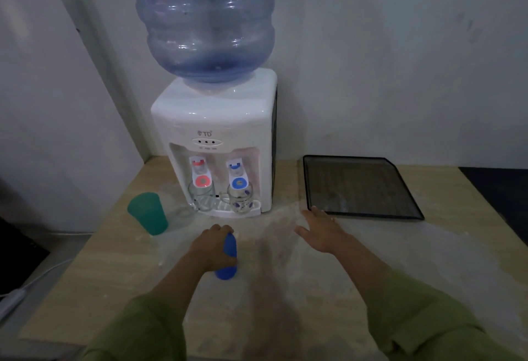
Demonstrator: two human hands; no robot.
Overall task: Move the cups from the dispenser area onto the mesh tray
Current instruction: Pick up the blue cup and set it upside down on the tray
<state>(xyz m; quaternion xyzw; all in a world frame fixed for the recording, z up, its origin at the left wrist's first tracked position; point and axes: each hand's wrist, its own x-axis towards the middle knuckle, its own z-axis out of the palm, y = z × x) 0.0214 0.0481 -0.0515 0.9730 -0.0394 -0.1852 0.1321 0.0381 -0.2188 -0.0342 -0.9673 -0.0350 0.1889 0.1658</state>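
Left hand wrapped around the blue cup — right hand open and flat on the counter.

The blue cup stands on the counter in front of the dispenser. A green cup sits to the dispenser's left; two glass mugs stand on its drip tray, one under the red tap, the spotted one under the blue. The mesh tray lies right of the dispenser — the right hand's fingertips are just beside its near-left corner.
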